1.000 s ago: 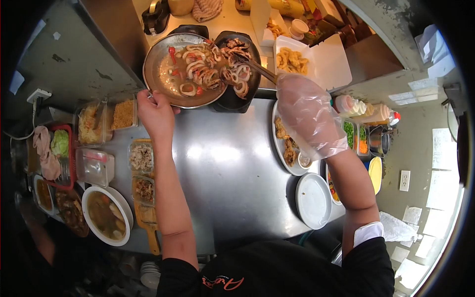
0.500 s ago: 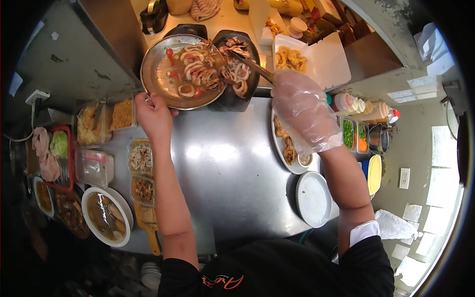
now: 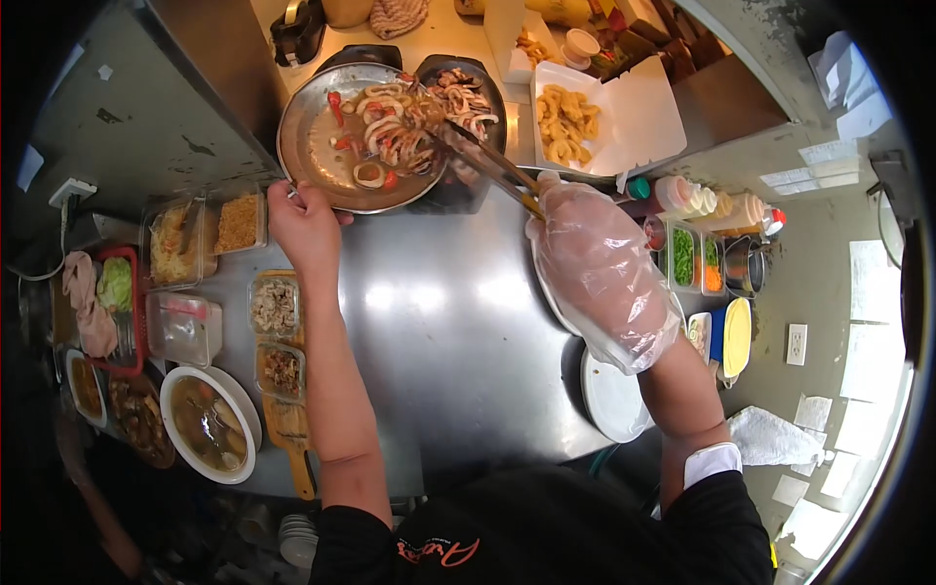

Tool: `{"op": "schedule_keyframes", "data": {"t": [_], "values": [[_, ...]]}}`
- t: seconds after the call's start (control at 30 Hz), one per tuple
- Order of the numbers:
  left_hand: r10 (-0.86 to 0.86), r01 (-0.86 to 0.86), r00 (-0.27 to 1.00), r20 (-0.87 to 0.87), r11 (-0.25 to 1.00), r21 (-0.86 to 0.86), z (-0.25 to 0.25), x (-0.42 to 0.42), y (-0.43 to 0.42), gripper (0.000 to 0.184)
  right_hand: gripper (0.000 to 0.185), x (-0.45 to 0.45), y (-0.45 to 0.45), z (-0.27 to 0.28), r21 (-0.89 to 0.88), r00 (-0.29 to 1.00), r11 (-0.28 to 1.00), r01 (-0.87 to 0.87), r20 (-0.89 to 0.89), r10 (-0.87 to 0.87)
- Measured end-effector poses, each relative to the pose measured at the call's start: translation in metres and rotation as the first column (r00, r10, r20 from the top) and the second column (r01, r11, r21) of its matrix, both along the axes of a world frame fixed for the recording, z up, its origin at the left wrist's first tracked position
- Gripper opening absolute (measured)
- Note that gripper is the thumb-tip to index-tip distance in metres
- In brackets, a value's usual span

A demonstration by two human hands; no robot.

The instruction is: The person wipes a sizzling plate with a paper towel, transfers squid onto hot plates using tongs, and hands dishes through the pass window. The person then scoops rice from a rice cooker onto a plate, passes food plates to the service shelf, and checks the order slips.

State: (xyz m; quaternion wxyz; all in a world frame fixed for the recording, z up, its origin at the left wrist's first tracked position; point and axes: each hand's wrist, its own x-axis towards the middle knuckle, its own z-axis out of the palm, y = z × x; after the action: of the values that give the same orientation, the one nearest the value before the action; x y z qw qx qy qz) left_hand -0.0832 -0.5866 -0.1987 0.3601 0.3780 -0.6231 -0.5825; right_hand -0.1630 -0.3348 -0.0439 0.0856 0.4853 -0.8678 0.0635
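Observation:
My left hand [image 3: 306, 216] grips the near rim of a round metal pan [image 3: 314, 132]. Squid rings [image 3: 395, 146] with red pepper pieces lie in brown sauce inside it. In a clear plastic glove, my right hand [image 3: 600, 258] is closed around metal tongs [image 3: 497, 175]. The tongs' tips reach the squid at the pan's right edge; whether they pinch a piece I cannot tell. Partly under the pan stands a dark sizzling plate [image 3: 492, 141] bearing more squid [image 3: 460, 93]. My gloved hand covers part of a white plate [image 3: 549, 292].
A white takeout box [image 3: 643, 122] holds fried rings behind my right hand. Sauce bottles [image 3: 673, 193] and tubs of chopped vegetables [image 3: 682, 258] line the right side. Food containers [image 3: 278, 307], a wooden board [image 3: 297, 458] and a soup bowl [image 3: 249, 409] occupy the left.
My right hand and the tongs have moved nearer to me, and the tongs' tips have shifted from the sizzling plate to the pan's edge. My left hand keeps its hold.

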Motion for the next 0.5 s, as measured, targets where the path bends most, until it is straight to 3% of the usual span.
{"op": "schedule_keyframes", "data": {"t": [0.13, 0.17, 0.3, 0.4, 0.5], "values": [[0.004, -0.003, 0.999, 0.054, 1.000, -0.027, -0.004, 0.005, -0.005, 0.020, 0.021, -0.005, 0.013, 0.004, 0.036, 0.982, 0.986, 0.162, 0.095, -0.165], [0.012, -0.011, 0.999, 0.050, 1.000, -0.013, -0.004, 0.006, -0.006, 0.019, 0.026, -0.008, 0.016, 0.009, 0.072, 0.995, 0.995, 0.071, 0.065, -0.075], [0.010, -0.010, 1.000, 0.001, 0.997, 0.071, -0.007, 0.007, -0.017, 0.017, 0.038, -0.012, 0.026, 0.011, 0.106, 0.973, 0.973, 0.204, 0.083, -0.213], [-0.022, 0.028, 0.999, -0.043, 0.990, 0.136, -0.018, 0.011, -0.026, 0.015, 0.024, -0.022, 0.030, 0.009, 0.060, 0.912, 0.956, 0.287, 0.287, -0.291], [-0.049, 0.053, 0.998, -0.033, 0.991, 0.122, -0.014, 0.020, -0.022, 0.015, 0.038, -0.034, 0.043, -0.014, -0.060, 0.813, 0.952, 0.302, 0.537, -0.224]]}}
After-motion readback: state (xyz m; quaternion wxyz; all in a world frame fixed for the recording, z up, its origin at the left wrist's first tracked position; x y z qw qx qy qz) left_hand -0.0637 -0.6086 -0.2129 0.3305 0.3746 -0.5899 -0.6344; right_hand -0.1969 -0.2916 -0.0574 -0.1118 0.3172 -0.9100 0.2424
